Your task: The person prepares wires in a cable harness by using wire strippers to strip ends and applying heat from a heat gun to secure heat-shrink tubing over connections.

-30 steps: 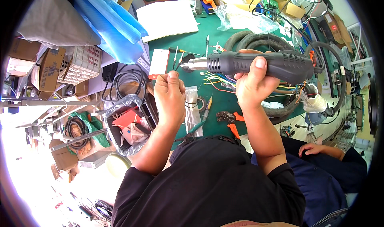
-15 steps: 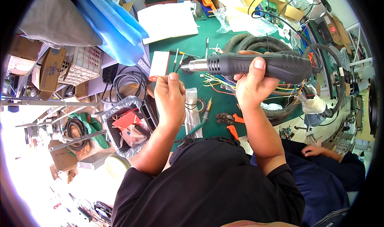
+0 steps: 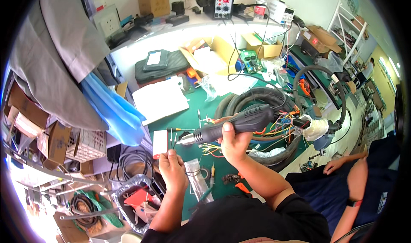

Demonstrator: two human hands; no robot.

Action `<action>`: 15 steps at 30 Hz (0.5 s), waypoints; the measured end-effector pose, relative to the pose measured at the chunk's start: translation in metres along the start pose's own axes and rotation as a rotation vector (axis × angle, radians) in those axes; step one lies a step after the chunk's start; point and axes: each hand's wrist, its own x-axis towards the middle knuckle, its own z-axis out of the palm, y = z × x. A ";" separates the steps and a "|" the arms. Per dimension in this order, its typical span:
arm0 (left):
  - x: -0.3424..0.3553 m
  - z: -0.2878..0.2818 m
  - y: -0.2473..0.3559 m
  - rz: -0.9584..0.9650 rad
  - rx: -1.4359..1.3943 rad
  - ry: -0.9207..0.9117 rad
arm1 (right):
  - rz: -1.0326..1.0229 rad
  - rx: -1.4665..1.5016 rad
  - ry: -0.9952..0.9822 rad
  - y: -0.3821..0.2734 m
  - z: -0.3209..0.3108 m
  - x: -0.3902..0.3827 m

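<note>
Across the green bench (image 3: pixel 201 104), many things are spread out in a busy room. On the ledge at the back, a black box (image 3: pixel 217 5) with red lights is set, and a clear bottle (image 3: pixel 260 7) with a red cap is put to its right. From the head camera, a black hot air gun (image 3: pixel 250 119) is seen over the middle of the bench. It is held by the right hand (image 3: pixel 235 146), with the fingers wrapped around it and the thumb pressed on its near side. Its silver nozzle (image 3: pixel 187 139) is pointed left. Just beside the nozzle, a thin dark wire (image 3: pixel 173 144) is pinched in the curled fingers of the left hand (image 3: pixel 173 173). Near that wire, on its left, a white and red box (image 3: pixel 160 143) is placed. Behind the gun, a thick black hose (image 3: pixel 257 95) is coiled. Closer to the body, an orange-handled tool (image 3: pixel 231 179) and a clear plastic bag (image 3: pixel 198 181) are laid down. At the left, a bin (image 3: pixel 121 199) is filled with scraps. At the right, another person's hand (image 3: pixel 334 165) is seen by dark clothes.
</note>
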 end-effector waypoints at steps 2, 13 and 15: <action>0.001 0.005 0.004 -0.007 -0.010 -0.013 | 0.001 -0.024 -0.001 -0.008 -0.002 0.002; -0.008 0.011 0.008 0.007 0.058 -0.011 | -0.062 -0.124 0.072 -0.011 -0.005 -0.003; -0.007 0.010 0.007 -0.008 -0.029 -0.033 | -0.045 -0.118 0.064 -0.011 -0.005 -0.001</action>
